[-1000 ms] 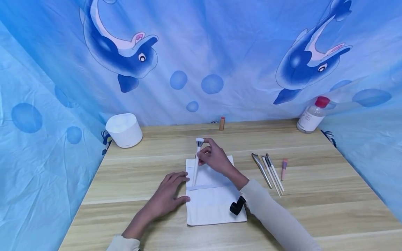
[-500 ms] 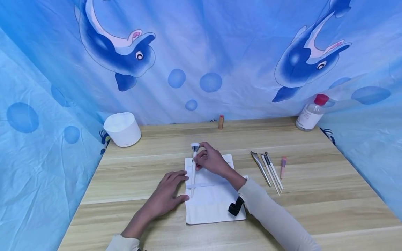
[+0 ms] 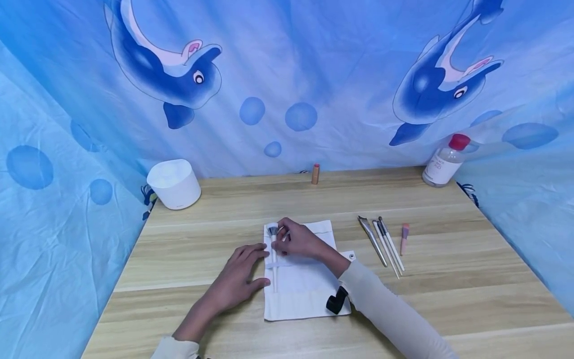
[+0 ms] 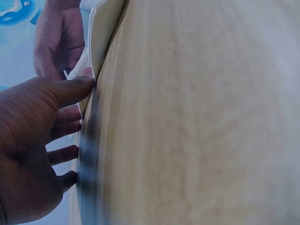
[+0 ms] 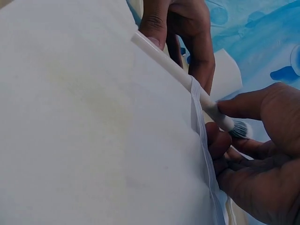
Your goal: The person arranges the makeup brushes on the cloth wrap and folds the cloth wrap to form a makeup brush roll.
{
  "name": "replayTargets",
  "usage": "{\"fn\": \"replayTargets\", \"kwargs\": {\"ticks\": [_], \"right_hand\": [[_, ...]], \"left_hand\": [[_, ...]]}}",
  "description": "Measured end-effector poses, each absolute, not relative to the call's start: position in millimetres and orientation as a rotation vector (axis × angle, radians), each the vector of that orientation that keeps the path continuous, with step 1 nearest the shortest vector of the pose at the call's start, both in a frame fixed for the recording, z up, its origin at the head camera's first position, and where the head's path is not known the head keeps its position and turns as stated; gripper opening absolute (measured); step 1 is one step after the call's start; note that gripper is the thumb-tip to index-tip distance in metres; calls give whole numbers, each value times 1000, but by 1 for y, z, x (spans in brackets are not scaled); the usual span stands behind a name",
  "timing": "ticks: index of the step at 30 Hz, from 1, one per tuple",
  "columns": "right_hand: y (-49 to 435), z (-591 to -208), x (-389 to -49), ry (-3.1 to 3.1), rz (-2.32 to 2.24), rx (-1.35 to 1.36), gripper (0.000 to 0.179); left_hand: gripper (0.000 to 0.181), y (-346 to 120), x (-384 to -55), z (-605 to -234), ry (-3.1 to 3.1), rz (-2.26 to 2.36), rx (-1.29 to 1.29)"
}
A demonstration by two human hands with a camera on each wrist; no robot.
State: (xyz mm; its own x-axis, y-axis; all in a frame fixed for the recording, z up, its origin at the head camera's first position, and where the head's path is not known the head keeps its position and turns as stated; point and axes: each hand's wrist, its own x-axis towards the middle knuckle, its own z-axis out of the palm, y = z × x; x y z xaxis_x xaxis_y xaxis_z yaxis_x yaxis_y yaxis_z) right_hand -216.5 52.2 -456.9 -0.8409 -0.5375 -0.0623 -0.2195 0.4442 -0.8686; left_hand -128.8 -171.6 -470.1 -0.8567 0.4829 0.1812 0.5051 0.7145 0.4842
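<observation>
On the table lies a white cloth brush roll [image 3: 307, 294] with an elastic band [image 5: 200, 124] across it. My right hand [image 3: 297, 240] pinches a makeup brush [image 3: 275, 279] near its bristle end. The brush's white handle runs under the band at the roll's left side, its dark and white bristles [image 5: 242, 130] pointing to the far edge. My left hand [image 3: 238, 276] rests at the roll's left edge, fingers spread and thumb touching the cloth. In the left wrist view the left thumb [image 4: 75, 89] lies on the cloth's edge.
Right of the roll lie a silver tool [image 3: 373, 242], several slim white-handled brushes [image 3: 392, 248] and a small pink brush [image 3: 404, 239]. At the back stand a white container [image 3: 175, 184], a brown tube [image 3: 316, 174] and a red-capped bottle [image 3: 444, 162]. A blue curtain hangs behind.
My right hand has drawn the makeup brush toward me and slightly left, so its handle has slid farther under the elastic band. The left hand has stayed at the roll's edge.
</observation>
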Motion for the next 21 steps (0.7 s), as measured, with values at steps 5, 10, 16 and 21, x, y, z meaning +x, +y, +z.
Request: {"fn": "replayTargets", "kwargs": {"ticks": [5, 10, 16, 21], "right_hand": [[52, -456, -213, 2462, -1174, -762, 38], [52, -454, -212, 2525, -1045, -831, 34], [60, -453, -204, 2716, -878, -834, 27], [83, -442, -201, 2942, -809, -752, 12]], "left_hand": [[65, -172, -129, -471, -2854, -825, -829], [64, -172, -129, -471, -2858, -842, -828], [64, -171, -128, -471, -2884, -822, -820], [65, -170, -128, -469, -2901, -780, -809]]}}
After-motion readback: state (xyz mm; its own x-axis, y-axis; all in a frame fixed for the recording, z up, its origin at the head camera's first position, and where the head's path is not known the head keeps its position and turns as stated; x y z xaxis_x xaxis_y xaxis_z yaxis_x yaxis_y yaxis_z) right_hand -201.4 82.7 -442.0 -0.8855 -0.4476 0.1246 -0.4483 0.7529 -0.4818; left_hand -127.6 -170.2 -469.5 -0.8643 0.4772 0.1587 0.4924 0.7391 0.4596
